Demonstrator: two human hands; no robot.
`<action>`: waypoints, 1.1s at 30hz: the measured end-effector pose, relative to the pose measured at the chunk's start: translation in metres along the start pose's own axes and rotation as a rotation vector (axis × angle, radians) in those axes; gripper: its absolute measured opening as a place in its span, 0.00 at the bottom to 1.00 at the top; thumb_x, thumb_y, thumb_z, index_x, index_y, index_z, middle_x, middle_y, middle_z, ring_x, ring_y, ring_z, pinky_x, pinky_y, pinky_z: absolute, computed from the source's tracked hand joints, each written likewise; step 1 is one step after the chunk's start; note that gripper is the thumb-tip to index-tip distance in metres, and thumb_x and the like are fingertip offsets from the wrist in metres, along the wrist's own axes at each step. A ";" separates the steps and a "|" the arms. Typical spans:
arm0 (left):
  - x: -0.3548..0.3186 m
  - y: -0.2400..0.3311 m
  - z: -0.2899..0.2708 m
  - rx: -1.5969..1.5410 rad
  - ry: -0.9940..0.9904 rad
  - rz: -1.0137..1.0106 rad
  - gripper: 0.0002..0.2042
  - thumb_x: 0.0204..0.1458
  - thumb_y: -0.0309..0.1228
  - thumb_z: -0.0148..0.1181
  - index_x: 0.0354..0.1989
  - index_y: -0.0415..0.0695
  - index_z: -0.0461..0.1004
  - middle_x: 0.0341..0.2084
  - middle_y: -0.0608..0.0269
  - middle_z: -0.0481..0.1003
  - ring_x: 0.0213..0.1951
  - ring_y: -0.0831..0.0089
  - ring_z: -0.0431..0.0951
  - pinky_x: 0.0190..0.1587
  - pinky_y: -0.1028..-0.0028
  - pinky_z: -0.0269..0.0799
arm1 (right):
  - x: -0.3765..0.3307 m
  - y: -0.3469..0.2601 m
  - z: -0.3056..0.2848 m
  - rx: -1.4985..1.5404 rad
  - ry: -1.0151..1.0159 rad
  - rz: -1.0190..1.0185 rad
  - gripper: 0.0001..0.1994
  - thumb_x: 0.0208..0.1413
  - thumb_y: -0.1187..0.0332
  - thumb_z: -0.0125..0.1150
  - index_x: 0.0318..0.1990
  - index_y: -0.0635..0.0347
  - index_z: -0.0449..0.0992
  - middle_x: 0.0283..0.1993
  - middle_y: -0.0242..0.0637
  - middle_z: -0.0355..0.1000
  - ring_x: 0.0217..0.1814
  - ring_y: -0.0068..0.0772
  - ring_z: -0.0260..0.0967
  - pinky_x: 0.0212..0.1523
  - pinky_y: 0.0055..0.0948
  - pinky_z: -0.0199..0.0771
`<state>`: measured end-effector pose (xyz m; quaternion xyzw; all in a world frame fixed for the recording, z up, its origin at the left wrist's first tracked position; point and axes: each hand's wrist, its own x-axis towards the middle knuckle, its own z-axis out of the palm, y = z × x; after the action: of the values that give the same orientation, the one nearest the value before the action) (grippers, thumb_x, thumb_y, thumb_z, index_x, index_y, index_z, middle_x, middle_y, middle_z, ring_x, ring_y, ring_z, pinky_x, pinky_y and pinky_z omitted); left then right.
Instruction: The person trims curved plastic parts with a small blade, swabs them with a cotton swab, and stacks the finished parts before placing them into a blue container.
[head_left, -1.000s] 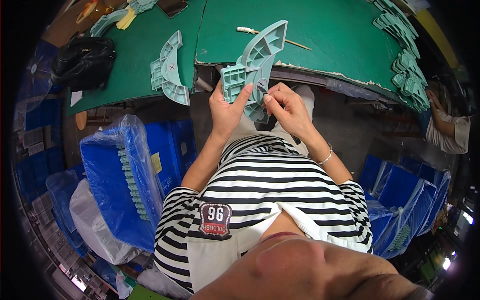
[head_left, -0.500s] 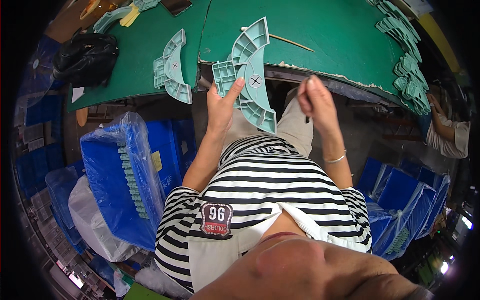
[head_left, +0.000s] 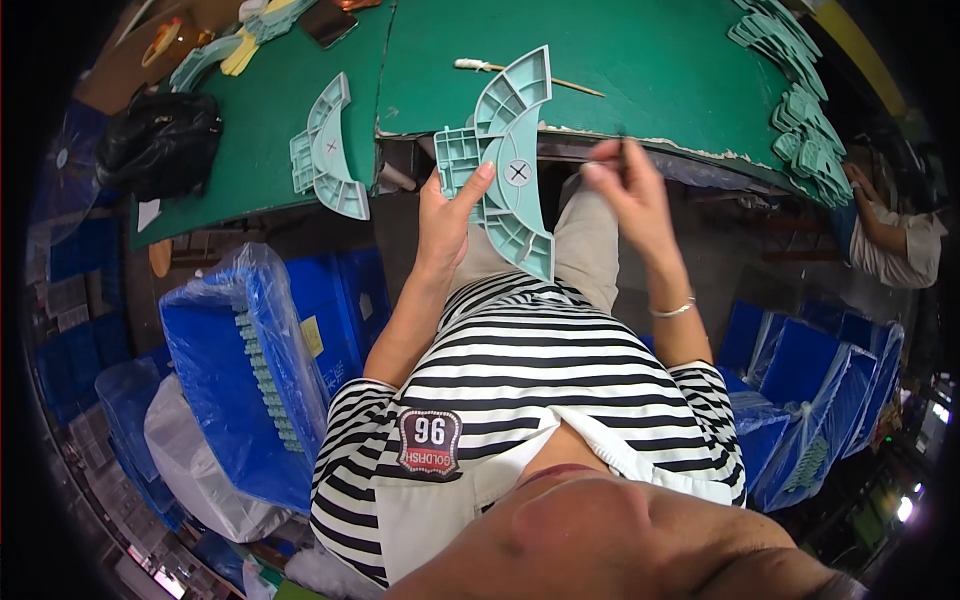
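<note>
My left hand [head_left: 455,220] grips a pale green curved plastic part [head_left: 518,205] by its ribbed block, thumb on top. A black cross shows in the round spot at the part's middle. To the right, apart from the part, my right hand [head_left: 630,190] is closed, slightly blurred, around a thin dark pen-like thing [head_left: 622,142]; its exact kind is unclear. On the green table [head_left: 640,60] lies a second curved plastic part [head_left: 332,150] with a reddish cross. Beyond the held part is a wooden stick with a white wrapped tip [head_left: 475,65].
Stacked green parts [head_left: 805,130] line the table's right side, where another person's arm [head_left: 880,215] shows. A black bag [head_left: 158,140] and a phone [head_left: 328,24] lie at left. Plastic-lined blue crates [head_left: 235,390] stand on both sides of me.
My right hand has turned, so the dark pen-like thing now points up past the fingers instead of down. The held part stays in my left hand. The whole view has shifted slightly.
</note>
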<state>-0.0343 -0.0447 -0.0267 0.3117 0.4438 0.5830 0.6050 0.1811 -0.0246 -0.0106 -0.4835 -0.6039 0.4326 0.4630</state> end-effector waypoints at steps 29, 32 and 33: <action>0.018 0.001 -0.013 -0.175 0.040 -0.062 0.20 0.61 0.42 0.41 0.52 0.39 0.66 0.48 0.62 0.71 0.47 0.73 0.73 0.49 0.72 0.69 | -0.008 0.054 -0.016 0.177 0.395 0.102 0.13 0.59 0.63 0.53 0.25 0.61 0.69 0.20 0.19 0.58 0.21 0.10 0.50 0.20 0.16 0.51; 0.019 0.010 -0.009 -0.161 0.091 -0.088 0.22 0.62 0.45 0.39 0.51 0.37 0.66 0.45 0.60 0.72 0.43 0.73 0.75 0.46 0.74 0.71 | -0.015 0.060 -0.038 -0.252 0.177 0.132 0.08 0.55 0.67 0.56 0.28 0.62 0.70 0.21 0.24 0.60 0.22 0.14 0.54 0.23 0.19 0.56; 0.021 0.010 -0.008 -0.162 0.082 -0.087 0.22 0.62 0.45 0.39 0.51 0.37 0.66 0.45 0.60 0.72 0.43 0.73 0.75 0.46 0.74 0.71 | -0.010 0.054 -0.039 -0.255 0.184 0.128 0.08 0.55 0.67 0.56 0.28 0.62 0.70 0.21 0.24 0.60 0.22 0.14 0.54 0.23 0.19 0.56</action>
<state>-0.0471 -0.0243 -0.0249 0.2178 0.4326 0.6024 0.6344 0.2303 -0.0234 -0.0572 -0.6136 -0.5768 0.3349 0.4227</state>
